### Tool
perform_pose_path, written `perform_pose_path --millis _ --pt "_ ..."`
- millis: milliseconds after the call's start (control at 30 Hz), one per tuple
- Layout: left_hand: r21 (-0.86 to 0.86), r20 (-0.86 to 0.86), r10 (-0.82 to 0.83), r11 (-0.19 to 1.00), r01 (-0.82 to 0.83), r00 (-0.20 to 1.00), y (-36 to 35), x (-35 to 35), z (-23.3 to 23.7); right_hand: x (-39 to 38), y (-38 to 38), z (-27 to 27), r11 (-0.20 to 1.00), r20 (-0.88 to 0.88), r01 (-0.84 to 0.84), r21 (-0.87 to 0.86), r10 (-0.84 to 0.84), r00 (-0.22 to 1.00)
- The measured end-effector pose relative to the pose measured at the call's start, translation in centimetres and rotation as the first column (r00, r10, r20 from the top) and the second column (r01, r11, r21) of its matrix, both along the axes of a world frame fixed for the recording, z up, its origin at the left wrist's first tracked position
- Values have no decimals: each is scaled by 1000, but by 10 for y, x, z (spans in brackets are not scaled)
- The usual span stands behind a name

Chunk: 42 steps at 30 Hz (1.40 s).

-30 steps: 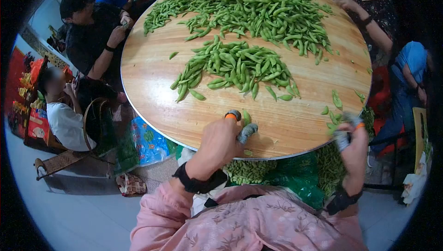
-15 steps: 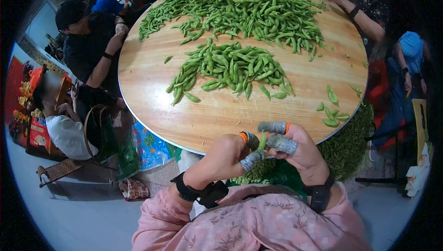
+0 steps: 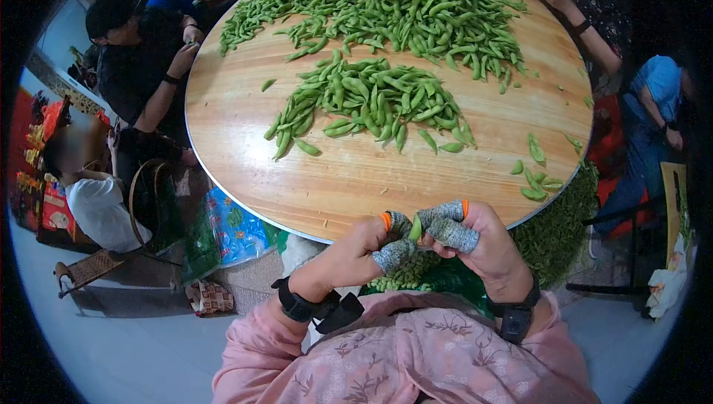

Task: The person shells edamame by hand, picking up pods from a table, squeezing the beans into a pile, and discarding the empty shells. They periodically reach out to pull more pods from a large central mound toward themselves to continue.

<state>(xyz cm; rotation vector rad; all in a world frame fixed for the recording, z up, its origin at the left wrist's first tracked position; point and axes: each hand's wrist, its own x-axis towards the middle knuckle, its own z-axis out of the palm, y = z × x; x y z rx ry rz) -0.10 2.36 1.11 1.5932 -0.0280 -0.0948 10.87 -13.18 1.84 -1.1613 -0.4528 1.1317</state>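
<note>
**Clerk:** Entry, far left?

**Checker:** A seated person in a white shirt (image 3: 93, 207). Above, a person in black (image 3: 137, 55) at the rim of the round pale wooden table (image 3: 349, 181).

**Clerk:** On the table?

**Checker:** A small heap of green soybean pods (image 3: 371, 103), with a larger heap (image 3: 394, 3) behind it.

**Clerk:** The wearer's hands?

**Checker:** The left hand (image 3: 356, 252) has grey knitted finger covers with orange rims. Its thumb and forefinger are pinched on a single green pod (image 3: 415, 227), held upright at the table's near edge. The right hand (image 3: 486, 244) wears the same covers, fingers closed on that pod from the other side.

**Clerk:** Far right?

**Checker:** A few loose flat green shells (image 3: 535, 181), near the table's edge.
</note>
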Motion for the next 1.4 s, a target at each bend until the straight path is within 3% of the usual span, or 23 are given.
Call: perform_pose_path --millis 33,167,233,567,633,767,800,833,900,967,1000,1067,1100,1167,1200,1267,1300,1367,1400 --pt "69 14 -24 997 23 1000 1 0 -1 -1 0 1 1000 -1 -7 -3 7 1000" --pt "81 -42 -46 996 49 998 4 1 6 -2 1 1 1000 21 -24 3 24 999" --pt "222 46 -95 971 83 994 5 2 7 -2 1 -1 999 33 -35 -14 36 999" --pt "280 10 -131 952 123 991 7 1 4 -6 0 -3 999 154 -14 -44 21 988" --pt "113 40 -89 990 84 995 4 2 0 -8 2 -8 999 168 28 -27 -23 986" --pt "201 26 75 976 -79 997 -9 -2 7 -7 1 -6 981 229 192 18 -191 955" --pt "481 57 87 871 -104 995 -14 -4 10 -6 1 -6 981 229 192 19 -191 955" --pt "716 89 90 686 -127 992 -17 -6 10 -5 1 -7 988 214 150 24 -152 965" --pt "766 103 54 632 -114 993 -17 -9 1 -3 -2 -9 994 198 108 28 -111 974" --pt "760 258 107 591 -270 960 -17 -10 -1 -1 -5 -13 998 17 -45 -52 45 999" --pt "760 258 107 591 -270 960 -17 -10 -2 -3 -6 -12 998 16 -45 -53 46 999" --pt "475 256 186 830 -291 949 -17 -10 -4 -9 -5 -7 998 -44 28 61 -25 999" --pt "476 256 186 830 -292 948 -17 -10 -6 -11 -4 -9 998 -43 28 62 -25 999" --pt "203 196 261 932 -299 945 -16 -10 -9 -12 -1 -14 991 39 41 125 -46 998" --pt "203 197 261 932 -299 945 -16 -11 -13 -13 1 -16 991 39 41 126 -47 998" --pt "-212 -38 285 934 -286 958 -17 -14 -19 -13 4 -21 975 194 51 216 -94 976" --pt "-212 -38 286 934 -287 958 -18 -14 -16 -12 5 -24 975 195 50 216 -93 976" --pt "-512 -364 247 753 -414 898 -20 -14 -9 -10 6 -29 962 241 10 272 -78 967" --pt "-512 -363 248 752 -414 898 -19 -14 -11 -8 5 -28 962 242 9 272 -78 967"
